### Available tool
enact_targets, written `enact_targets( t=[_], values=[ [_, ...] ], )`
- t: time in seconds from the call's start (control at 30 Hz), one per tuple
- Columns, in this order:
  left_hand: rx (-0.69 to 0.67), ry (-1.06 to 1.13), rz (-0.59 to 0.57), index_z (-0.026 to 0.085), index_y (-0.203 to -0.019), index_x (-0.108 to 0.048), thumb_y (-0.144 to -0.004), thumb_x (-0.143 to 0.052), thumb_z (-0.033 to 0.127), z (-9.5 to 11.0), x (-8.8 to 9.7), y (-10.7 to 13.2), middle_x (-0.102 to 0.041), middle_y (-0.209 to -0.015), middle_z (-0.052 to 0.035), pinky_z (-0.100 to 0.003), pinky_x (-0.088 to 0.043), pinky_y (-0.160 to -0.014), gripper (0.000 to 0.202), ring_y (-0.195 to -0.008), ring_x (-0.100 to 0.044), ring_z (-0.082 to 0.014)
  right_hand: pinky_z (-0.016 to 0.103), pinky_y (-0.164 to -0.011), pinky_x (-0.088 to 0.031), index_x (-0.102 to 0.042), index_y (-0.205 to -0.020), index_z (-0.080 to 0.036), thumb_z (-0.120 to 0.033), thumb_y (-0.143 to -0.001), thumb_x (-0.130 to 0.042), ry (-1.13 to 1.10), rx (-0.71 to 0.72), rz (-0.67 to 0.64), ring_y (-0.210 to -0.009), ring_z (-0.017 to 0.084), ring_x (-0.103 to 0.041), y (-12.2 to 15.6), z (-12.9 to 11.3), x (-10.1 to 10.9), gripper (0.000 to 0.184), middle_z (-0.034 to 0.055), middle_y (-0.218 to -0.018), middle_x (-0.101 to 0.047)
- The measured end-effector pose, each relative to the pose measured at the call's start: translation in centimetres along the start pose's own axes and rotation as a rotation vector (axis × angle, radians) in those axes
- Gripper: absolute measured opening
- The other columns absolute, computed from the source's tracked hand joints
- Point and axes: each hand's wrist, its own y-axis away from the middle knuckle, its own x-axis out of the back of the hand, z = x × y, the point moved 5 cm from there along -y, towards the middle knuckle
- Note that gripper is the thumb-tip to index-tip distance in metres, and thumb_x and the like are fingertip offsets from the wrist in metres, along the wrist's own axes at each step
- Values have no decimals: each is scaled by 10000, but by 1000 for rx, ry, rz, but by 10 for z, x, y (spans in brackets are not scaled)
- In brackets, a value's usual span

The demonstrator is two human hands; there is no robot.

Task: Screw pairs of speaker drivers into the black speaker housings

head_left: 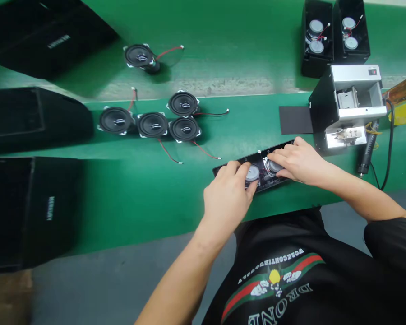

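In front of me a long black panel (263,182) lies aslant near the bench's front edge, with two round speakers seated in it, their grey magnet backs facing up. My left hand (229,188) has its fingers and thumb closed round the left speaker (252,173). The right speaker (272,166) sits under the bent fingers of my right hand (299,163), which grip its upper and right sides. A small white connector (259,151) shows at the panel's far edge. My fingers cover parts of both speakers.
Several loose speakers (153,124) with red leads lie left of centre, one (138,56) farther back. Large black cabinets (62,207) line the left side. A silver-and-black machine (350,108), a dark flat sheet (295,120), a black-handled tool (368,151) and two open black boxes (317,63) stand right.
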Motion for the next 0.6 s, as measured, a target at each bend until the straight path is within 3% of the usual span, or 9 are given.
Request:
enact_targets(
  t=[0.13,0.27,0.4,0.6],
  values=[
    [26,-63,-51,224,-1365,-725,-1017,-702,343,7,2,-1,-754,-1164,-141,-433,-584,-627,369,-1025,-744,-387,437,-892,-354,-689,-1520,-126,-331,-1091,-758,-1,15,-8,-1177,350,-748,-1,0,-2,480,171,-1443,-794],
    [9,-62,-108,229,-1324,-728,-959,-718,245,4,9,-4,-786,-1177,-110,-434,-629,-737,365,-1011,-776,-359,440,-909,-374,-695,-1530,-124,-302,-1080,-772,-27,31,-1,-1199,336,-762,0,4,-2,491,158,-1449,-799],
    [23,-55,-134,205,-1267,-714,-956,-740,264,-2,15,-5,-793,-1173,-99,-414,-611,-699,318,-935,-799,-336,445,-928,-408,-693,-1561,-105,-317,-1099,-755,-62,16,3,-1233,328,-781,1,10,-6,512,133,-1439,-813],
    [107,-108,-226,160,-1292,-698,-1002,-778,237,8,16,-10,-797,-1249,-123,-401,-631,-760,310,-1058,-828,-332,437,-917,-442,-728,-1537,-127,-367,-1092,-769,-93,102,153,-1224,305,-802,7,17,-12,507,142,-1451,-814]
  ],
)
